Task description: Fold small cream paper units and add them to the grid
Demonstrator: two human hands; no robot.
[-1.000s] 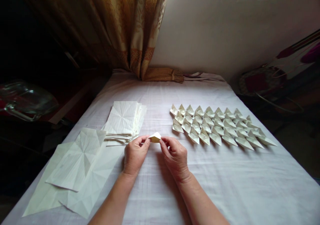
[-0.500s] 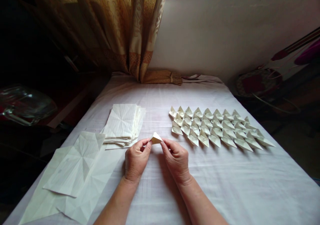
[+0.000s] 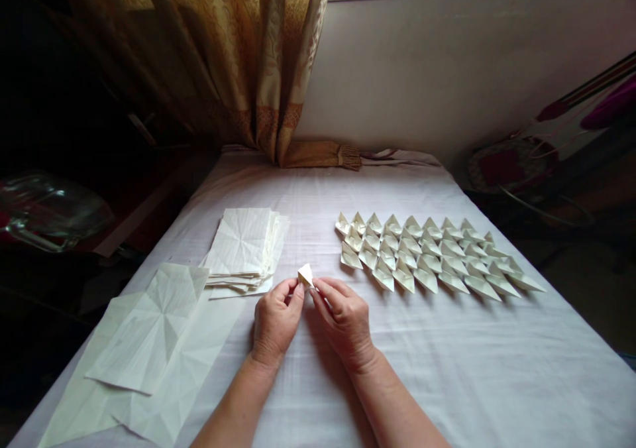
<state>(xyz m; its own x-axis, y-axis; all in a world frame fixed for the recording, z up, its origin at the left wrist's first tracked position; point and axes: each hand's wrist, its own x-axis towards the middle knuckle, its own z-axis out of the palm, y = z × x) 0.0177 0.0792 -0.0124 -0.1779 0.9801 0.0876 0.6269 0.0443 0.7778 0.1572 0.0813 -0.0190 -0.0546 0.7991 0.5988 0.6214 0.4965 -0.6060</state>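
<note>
My left hand (image 3: 275,322) and my right hand (image 3: 342,322) meet over the middle of the white cloth-covered table (image 3: 447,368). Both pinch a small folded cream paper piece (image 3: 305,275) between thumb and fingertips; its point sticks up above them. To the right lie rows of several finished folded paper pieces (image 3: 432,259). Left of my hands sits a stack of creased square sheets (image 3: 246,246), and nearer the left edge lie larger creased sheets (image 3: 144,342).
A patterned brown curtain (image 3: 248,57) hangs at the back, its hem resting on the table. A pale wall (image 3: 447,70) stands behind. A glass jar (image 3: 50,209) lies off the table at left; a basket and bags (image 3: 521,169) sit at right.
My hands have drawn closer together and the folded piece has turned from lying sideways to standing more upright and narrower between my fingertips.
</note>
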